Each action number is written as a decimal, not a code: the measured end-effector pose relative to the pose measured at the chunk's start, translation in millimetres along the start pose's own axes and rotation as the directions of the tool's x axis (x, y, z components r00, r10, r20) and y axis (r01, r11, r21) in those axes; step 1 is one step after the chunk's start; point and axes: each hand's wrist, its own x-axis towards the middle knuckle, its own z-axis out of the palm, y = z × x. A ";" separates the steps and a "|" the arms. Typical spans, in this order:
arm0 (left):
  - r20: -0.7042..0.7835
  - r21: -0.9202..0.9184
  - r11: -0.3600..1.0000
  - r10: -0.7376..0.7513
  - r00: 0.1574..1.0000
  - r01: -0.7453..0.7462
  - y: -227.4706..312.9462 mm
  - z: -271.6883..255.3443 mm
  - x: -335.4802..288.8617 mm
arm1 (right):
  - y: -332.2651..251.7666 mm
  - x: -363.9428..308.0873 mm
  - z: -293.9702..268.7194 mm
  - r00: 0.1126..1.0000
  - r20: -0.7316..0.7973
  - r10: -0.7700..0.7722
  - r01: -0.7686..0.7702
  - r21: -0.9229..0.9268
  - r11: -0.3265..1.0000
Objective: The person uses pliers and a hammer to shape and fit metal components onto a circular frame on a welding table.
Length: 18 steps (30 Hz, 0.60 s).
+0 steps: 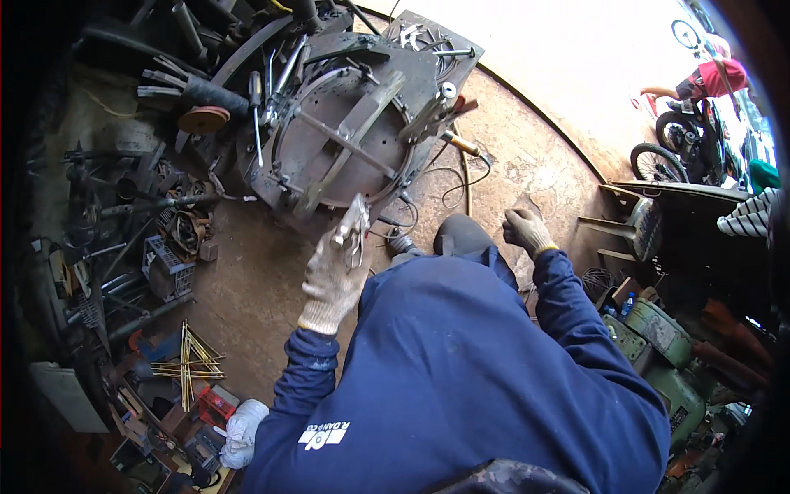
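Observation:
My left hand [332,276], in a pale knitted glove, is closed round silver locking pliers [354,230]. Their jaws point toward the near edge of a round metal frame [288,144] lying on the metal workbench [255,186]. A flat bar [355,136] and a thinner rod [321,125] cross inside this ring. Over by my right knee, my gloved right hand [528,230] is curled into a fist, with nothing showing in it. A clamp-like metal tool [428,119] sits at the ring's right side.
A screwdriver [257,111] and wrenches lie left of the ring. A cable [451,193] trails on the floor beside a yellowish torch handle [462,144]. Scrap metal and yellow rods [188,362] fill the left; a stool [638,229] and green machine [671,370] stand right. Beyond are a person [714,78] and motorbike [699,140].

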 end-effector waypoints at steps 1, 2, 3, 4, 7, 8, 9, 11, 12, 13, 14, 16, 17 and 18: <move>0.028 0.056 0.998 0.010 1.000 -0.011 -0.4 -1.1 -1.2 | -24.5 2.8 13.5 0.998 -0.037 -0.048 0.046 -0.066 0.997; 0.128 0.073 0.990 -0.129 0.983 0.121 -4.6 -0.7 -3.5 | -43.6 11.5 24.5 0.991 -0.064 -0.121 0.117 -0.060 0.991; 0.095 0.048 0.994 -0.099 0.991 0.094 -8.5 2.2 -1.7 | -64.3 20.9 33.7 0.978 -0.087 -0.191 0.186 -0.059 0.981; 0.054 0.029 0.997 -0.078 0.995 0.077 -9.2 1.9 -0.2 | -90.9 27.5 47.9 0.962 -0.096 -0.256 0.246 -0.110 0.963; -0.063 -0.096 0.983 -0.162 0.985 0.156 3.2 -6.9 6.5 | -170.3 63.6 95.8 0.887 -0.049 -0.458 0.435 -0.239 0.868; -0.071 -0.122 0.969 -0.224 0.972 0.214 7.3 -7.7 10.7 | -194.2 91.1 100.9 0.859 0.017 -0.511 0.494 -0.288 0.821; -0.080 -0.154 0.948 -0.292 0.953 0.277 12.1 -5.0 14.0 | -218.2 103.6 118.4 0.786 0.093 -0.612 0.608 -0.299 0.735; -0.138 -0.163 0.901 -0.424 0.895 0.402 23.3 -1.0 20.4 | -264.5 135.6 155.2 0.657 0.250 -0.712 0.749 -0.328 0.576; -0.166 -0.193 0.857 -0.509 0.844 0.479 27.7 4.5 18.8 | -288.3 127.5 190.8 0.579 0.350 -0.736 0.806 -0.380 0.454; -0.189 -0.228 0.807 -0.585 0.788 0.545 31.7 10.3 16.2 | -307.4 119.8 225.1 0.520 0.450 -0.726 0.846 -0.384 0.369; -0.253 -0.223 0.807 -0.590 0.767 0.547 30.2 21.0 8.8 | -324.9 126.3 251.7 0.438 0.573 -0.692 0.880 -0.430 0.201; -0.322 -0.355 0.787 -0.609 0.725 0.504 36.3 30.2 10.5 | -352.5 128.1 308.7 0.027 0.820 -0.571 0.884 -0.287 -0.370; -0.355 -0.414 0.776 -0.620 0.700 0.476 39.3 33.6 9.9 | -359.8 140.8 337.6 -0.131 0.842 -0.524 0.877 -0.148 -0.458; -0.387 -0.399 0.775 -0.627 0.677 0.490 38.8 39.7 3.9 | -362.2 142.0 365.4 -0.107 0.885 -0.452 0.863 -0.143 -0.485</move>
